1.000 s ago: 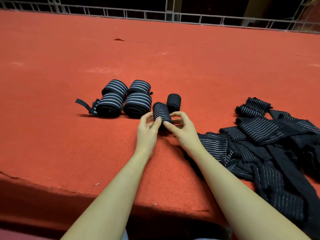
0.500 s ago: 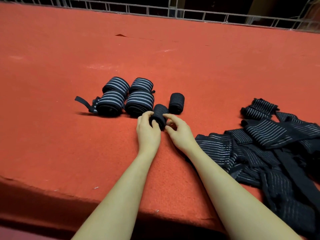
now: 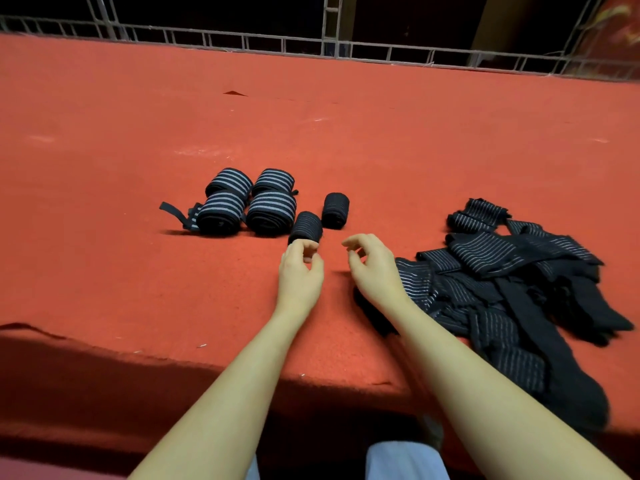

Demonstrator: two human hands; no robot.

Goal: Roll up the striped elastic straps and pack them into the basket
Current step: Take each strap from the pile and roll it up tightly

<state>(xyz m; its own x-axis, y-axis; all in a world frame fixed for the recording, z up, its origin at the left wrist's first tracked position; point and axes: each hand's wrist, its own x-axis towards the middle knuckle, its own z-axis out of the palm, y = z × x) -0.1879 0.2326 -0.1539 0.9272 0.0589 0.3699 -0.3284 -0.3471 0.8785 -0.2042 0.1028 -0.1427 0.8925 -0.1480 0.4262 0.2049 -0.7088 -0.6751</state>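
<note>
While both bare forearms reached out over the red felt table (image 3: 104,188), neither hand held anything. The left hand (image 3: 300,275) hovered just short of the nearest rolled strap (image 3: 305,227), its fingers loosely curled with the tips close to the roll's near end; whether they brushed it could not be told. The right hand (image 3: 372,268) hung in the air a little to the right, fingers relaxed and bent, clear of every strap. That nearest roll lay on the felt just beside a block of four broader striped rolls (image 3: 247,202), which sat two by two and touching, a loose tab end (image 3: 172,211) trailing off to their left. Another small dark roll (image 3: 335,209) rested slightly farther back and to the right, apart from the nearest one. To the right of the hands sprawled a pile of unrolled striped straps (image 3: 502,289), partly under the right forearm. A metal rail (image 3: 311,46) ran along the table's far edge.
</note>
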